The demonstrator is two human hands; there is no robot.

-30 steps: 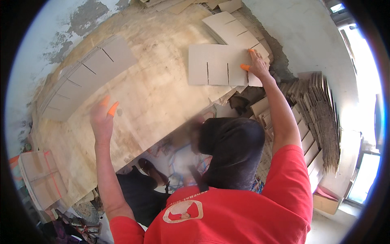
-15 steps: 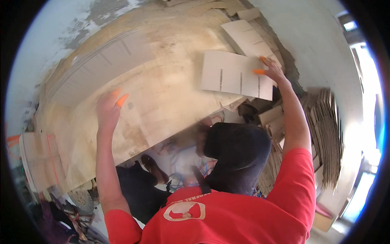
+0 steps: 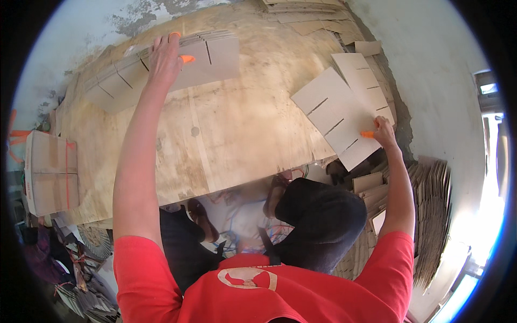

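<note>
My left hand (image 3: 166, 60) reaches over a fanned row of slotted cardboard sheets (image 3: 219, 60) at the far left of the wooden tabletop (image 3: 247, 124). Its thumb lies on the front face and its fingers curl at the top edge; how many sheets are between them is hidden. At the right, my right hand (image 3: 384, 132) is closed on the near right edge of a slotted cardboard sheet (image 3: 334, 116), which lies tilted and juts past the table's front edge. Beneath and behind it lies another slotted sheet (image 3: 362, 72). Orange finger covers show on both hands.
A taped cardboard box (image 3: 51, 172) stands at the left end of the table. More cardboard lies in a flat pile (image 3: 307, 6) at the back. Tall stacks of cardboard (image 3: 431, 215) stand by the right wall. My knees are under the table's front edge.
My left hand has moved forward from above the bare tabletop onto the row of sheets. My right hand has come nearer and slightly right, turning its sheet clockwise.
</note>
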